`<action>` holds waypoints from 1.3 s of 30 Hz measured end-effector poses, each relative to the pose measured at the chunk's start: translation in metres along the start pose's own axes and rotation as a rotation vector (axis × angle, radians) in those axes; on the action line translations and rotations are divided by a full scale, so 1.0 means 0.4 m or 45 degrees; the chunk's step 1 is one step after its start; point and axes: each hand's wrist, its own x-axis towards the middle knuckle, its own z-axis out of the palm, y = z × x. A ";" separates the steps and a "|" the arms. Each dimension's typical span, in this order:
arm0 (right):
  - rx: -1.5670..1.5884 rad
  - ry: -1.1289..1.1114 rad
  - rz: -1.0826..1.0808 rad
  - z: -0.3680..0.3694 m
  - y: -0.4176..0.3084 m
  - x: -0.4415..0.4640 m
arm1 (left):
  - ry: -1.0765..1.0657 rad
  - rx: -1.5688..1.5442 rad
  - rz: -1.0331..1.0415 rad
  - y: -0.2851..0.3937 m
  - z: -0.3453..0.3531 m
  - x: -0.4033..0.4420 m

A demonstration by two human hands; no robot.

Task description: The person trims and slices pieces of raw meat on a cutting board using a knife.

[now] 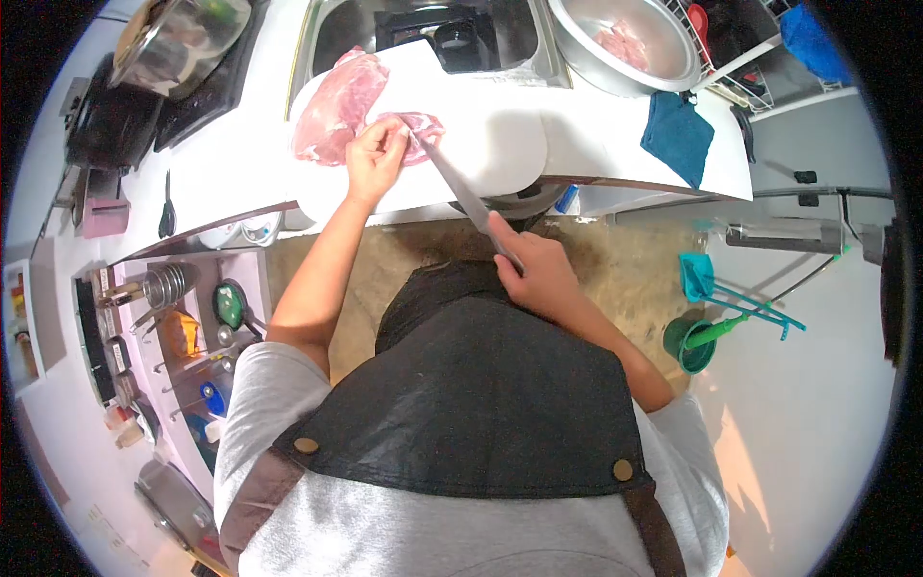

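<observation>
My left hand (377, 159) is closed in a pinch on the raw meat piece (423, 128), at its near left edge. A long knife (460, 188) is gripped in my right hand (535, 266); its blade slants up and left, with the tip at the meat by my left fingertips. Beside that piece, to the left, lies a larger slab of raw meat (341, 106). Both rest on a white cutting board (500, 144). Whether the blade is inside the meat or only touching it, I cannot tell.
Behind the board is a steel sink (524, 43) with a black tray in it. A metal bowl (663, 67) with meat pieces stands to its right, near a blue cloth (678, 137). Scissors (167, 207) lie at left. A green bucket (688, 344) stands on the floor.
</observation>
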 end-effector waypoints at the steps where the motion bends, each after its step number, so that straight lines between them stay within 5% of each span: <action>1: -0.018 0.036 0.004 -0.017 -0.003 -0.002 | 0.007 0.000 0.003 0.002 -0.001 0.000; 8: 0.069 0.337 -0.141 0.034 -0.015 0.115 | -0.054 -0.175 -0.025 0.018 0.004 -0.015; 16: 0.000 0.252 -0.060 0.118 -0.023 0.175 | -0.117 -0.192 -0.104 0.011 -0.007 -0.019; 22: -0.056 0.190 -0.021 0.132 -0.025 0.144 | -0.089 0.195 0.181 0.039 -0.006 -0.006; 33: -0.035 0.012 0.021 0.019 -0.006 0.009 | 0.055 -0.236 -0.186 0.018 -0.003 -0.007; 39: 0.080 0.396 0.140 -0.019 0.000 0.004 | -0.094 -0.071 -0.228 0.048 -0.015 0.002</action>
